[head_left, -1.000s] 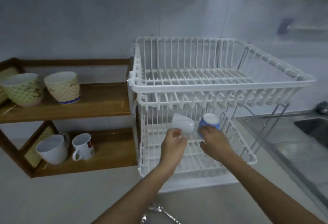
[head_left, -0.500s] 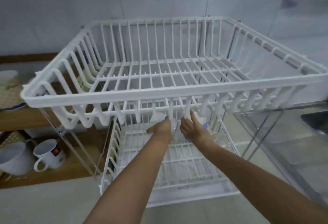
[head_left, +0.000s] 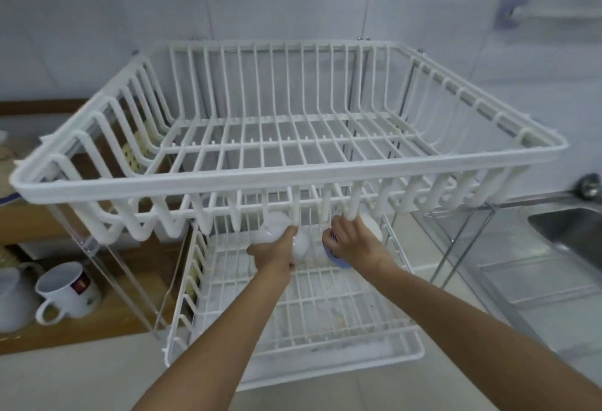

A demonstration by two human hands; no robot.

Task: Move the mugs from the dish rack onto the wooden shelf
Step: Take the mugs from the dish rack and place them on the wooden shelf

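A white two-tier dish rack [head_left: 293, 171] fills the view. Both my hands reach under its upper basket, above the lower tier [head_left: 303, 309]. My left hand [head_left: 275, 252] grips a white mug [head_left: 277, 226] lying on its side. My right hand [head_left: 353, 242] grips a blue-and-white mug [head_left: 335, 255], partly hidden by my fingers and the basket's front bars. The wooden shelf [head_left: 107, 322] stands at the left, holding a white mug with a red mark [head_left: 66, 290] and a larger white cup [head_left: 11, 296].
A steel sink [head_left: 573, 231] and its drainboard lie to the right of the rack. A patterned bowl [head_left: 136, 153] on the shelf's upper level shows through the basket bars. White tiled wall stands behind.
My head has moved closer and higher, so the upper basket now dominates the view. Both hands keep their hold on the two mugs inside the lower tier, barely shifting.
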